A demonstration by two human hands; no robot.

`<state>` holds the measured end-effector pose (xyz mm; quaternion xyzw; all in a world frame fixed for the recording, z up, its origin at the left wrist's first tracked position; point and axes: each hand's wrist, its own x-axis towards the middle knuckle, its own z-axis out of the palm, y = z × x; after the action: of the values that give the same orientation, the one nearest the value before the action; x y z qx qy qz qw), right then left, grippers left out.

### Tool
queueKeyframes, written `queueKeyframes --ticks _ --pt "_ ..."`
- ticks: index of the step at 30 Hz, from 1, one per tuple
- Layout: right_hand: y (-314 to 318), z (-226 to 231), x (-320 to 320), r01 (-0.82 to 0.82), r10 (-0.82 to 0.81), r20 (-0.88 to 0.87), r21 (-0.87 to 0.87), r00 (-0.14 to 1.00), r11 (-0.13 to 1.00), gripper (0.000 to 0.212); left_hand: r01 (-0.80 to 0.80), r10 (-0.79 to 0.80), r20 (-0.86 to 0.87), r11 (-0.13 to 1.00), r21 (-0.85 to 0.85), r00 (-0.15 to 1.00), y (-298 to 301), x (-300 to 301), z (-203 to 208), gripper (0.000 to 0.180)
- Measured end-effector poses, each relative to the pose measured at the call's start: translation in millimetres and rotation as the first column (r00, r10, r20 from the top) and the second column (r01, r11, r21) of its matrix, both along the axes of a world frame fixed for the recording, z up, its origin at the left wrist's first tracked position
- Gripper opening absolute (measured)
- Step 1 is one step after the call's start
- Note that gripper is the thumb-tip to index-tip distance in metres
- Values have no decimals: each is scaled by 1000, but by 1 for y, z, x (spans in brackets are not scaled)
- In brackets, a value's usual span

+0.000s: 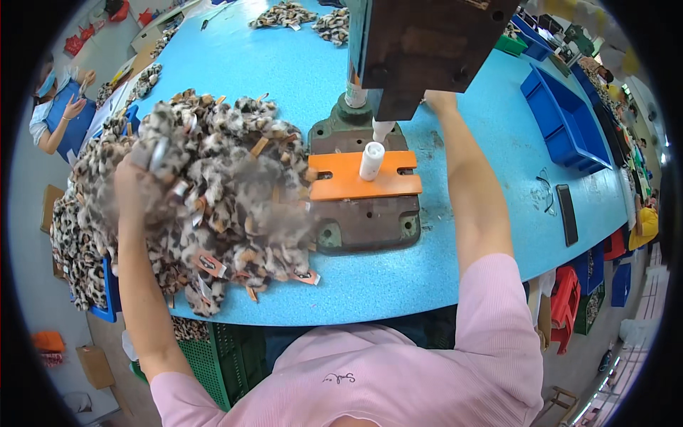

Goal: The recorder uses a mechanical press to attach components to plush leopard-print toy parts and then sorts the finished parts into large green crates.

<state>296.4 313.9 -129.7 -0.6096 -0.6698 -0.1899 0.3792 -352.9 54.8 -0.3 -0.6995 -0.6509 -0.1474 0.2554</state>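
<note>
A large heap of furry leopard-print pieces [235, 164] with small tags lies left of a bench press. My left hand [136, 174] is at the heap's left side, against a blurred furry piece [165, 129]. Motion smears its fingers, so I cannot see whether they grip it. My right hand [441, 102] reaches forward beside the dark press head [430, 50], which hides its fingers. Below the head, a white upright cylinder [371, 162] stands on an orange plate [334, 186] on the dark press base [363, 231]. A white tip [382, 129] points down just above the cylinder.
At the right are a blue bin [565, 124], eyeglasses [546, 192] and a black phone [567, 215] on the blue table [491, 135]. More furry pieces [284, 14] lie at the far side. Another person [64, 107] is at the far left. Red stools [564, 306] stand right of the table.
</note>
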Motion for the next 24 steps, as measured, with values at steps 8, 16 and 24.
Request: queueKeyframes --ticks 8,16,24 --pt "-120 79 -37 -296 185 -372 -268 910 917 16 12 -50 88 923 384 995 -70 164 107 28" --pt "-335 190 -90 -657 656 31 3 754 754 23 752 -223 974 636 172 -34 -94 339 45 52" --pt "-330 162 -84 -880 208 -954 -96 214 465 34 641 262 785 738 212 -561 -95 363 30 26"
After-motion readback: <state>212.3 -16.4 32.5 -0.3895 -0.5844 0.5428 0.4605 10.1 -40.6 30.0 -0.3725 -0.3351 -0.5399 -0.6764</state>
